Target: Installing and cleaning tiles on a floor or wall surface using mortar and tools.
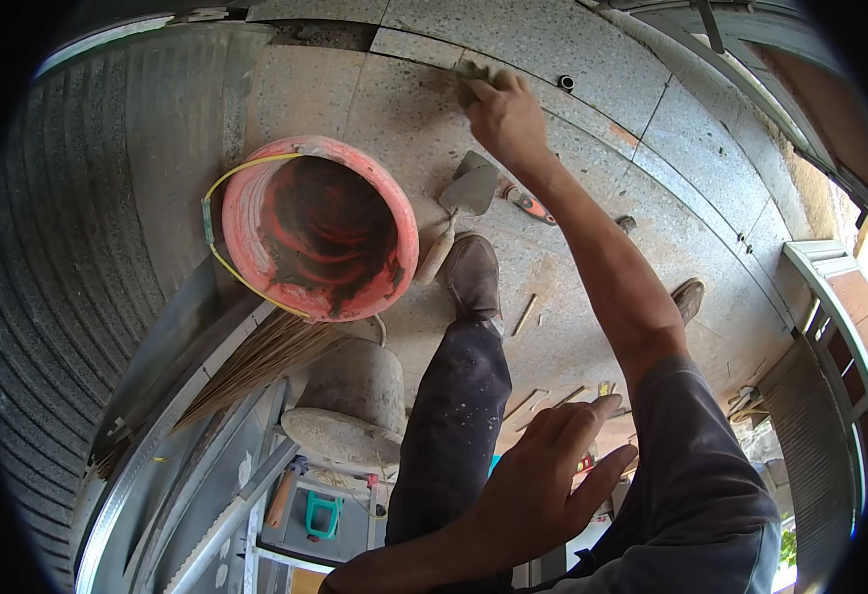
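At the far side of the floor my right hand point(506, 119) is closed on a grey-brown rag-like lump point(468, 84), held against the floor tiles by a narrow tile strip point(416, 47). Whether it is a rag or a sponge does not show clearly. My left hand point(543, 470) hangs in front of my body with nothing in it, thumb apart from the fingers. Between my shoe and the right hand lies a trowel point(471, 185) with a worn handle. Beside it is a red-and-black handled tool point(530, 205). A small dark ring-shaped piece point(565, 84) sits right of the right hand.
A pink-red bucket point(406, 223) with mortar-smeared walls and a yellow handle stands left. Behind it are broom bristles point(265, 361) and a grey mortar-stained bucket point(350, 381). A ribbed shutter point(67, 228) runs along the left. A dark gap point(323, 35) opens between tiles at the far edge.
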Motion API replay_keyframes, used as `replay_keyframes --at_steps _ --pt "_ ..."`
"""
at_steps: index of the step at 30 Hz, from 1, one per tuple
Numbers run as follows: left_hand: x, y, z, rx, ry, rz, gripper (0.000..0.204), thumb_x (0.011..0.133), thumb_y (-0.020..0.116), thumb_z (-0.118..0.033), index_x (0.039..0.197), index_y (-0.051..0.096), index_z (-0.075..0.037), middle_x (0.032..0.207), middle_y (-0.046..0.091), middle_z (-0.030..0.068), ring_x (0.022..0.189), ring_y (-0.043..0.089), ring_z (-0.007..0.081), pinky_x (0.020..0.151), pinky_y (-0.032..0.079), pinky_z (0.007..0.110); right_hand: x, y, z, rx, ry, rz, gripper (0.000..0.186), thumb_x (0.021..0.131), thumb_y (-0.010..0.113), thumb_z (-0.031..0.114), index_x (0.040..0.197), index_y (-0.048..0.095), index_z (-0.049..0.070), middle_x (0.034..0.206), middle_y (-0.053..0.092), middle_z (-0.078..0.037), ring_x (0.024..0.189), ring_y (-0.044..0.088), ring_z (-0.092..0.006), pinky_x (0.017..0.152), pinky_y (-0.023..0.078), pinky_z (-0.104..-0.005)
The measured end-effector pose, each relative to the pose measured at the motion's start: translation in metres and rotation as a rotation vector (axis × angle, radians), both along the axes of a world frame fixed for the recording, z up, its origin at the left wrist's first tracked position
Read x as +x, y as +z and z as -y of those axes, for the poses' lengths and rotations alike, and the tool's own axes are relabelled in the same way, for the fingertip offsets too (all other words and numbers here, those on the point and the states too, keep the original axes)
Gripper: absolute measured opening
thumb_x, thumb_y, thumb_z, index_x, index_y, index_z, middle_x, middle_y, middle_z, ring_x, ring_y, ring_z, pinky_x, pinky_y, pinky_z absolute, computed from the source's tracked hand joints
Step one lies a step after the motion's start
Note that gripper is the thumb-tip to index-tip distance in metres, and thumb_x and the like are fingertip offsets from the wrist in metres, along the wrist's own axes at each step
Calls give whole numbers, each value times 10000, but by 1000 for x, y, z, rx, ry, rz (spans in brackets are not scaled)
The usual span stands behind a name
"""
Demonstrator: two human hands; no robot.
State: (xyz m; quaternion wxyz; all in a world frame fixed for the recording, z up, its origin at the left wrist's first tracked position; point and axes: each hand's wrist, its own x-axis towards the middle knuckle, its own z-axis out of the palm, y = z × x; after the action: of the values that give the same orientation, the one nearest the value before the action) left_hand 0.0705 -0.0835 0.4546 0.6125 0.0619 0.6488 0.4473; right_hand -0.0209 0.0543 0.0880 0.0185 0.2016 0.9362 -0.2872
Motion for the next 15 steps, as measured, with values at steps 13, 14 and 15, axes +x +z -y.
replay_keyframes --at_steps 13,14,15 --pt "5 -6 -9 -25 -90 -27 487 994 711 -221 1357 560 66 1258 655 259 1189 647 389 1014 514 451 31 -72 -35 230 166 -133 284 925 622 189 1179 681 77 1268 608 -94 1177 568 -297 981 474 -465" --pt "6 -4 -8 -34 -82 -25 485 1001 699 -231 1354 561 72 1248 657 263 1191 641 395 1023 502 453 60 -67 -50 235 141 -101 286 911 638 172 1177 679 73 1265 605 -104 1147 573 -314 951 492 -471" --pt "10 -5 -11 -21 -65 -11 484 1008 687 -241 1351 563 78 1238 658 268 1193 634 402 1031 490 454 94 -65 -77 244 117 -120 285 914 635 161 1177 678 61 1245 617 -114 1114 583 -341 946 502 -484"
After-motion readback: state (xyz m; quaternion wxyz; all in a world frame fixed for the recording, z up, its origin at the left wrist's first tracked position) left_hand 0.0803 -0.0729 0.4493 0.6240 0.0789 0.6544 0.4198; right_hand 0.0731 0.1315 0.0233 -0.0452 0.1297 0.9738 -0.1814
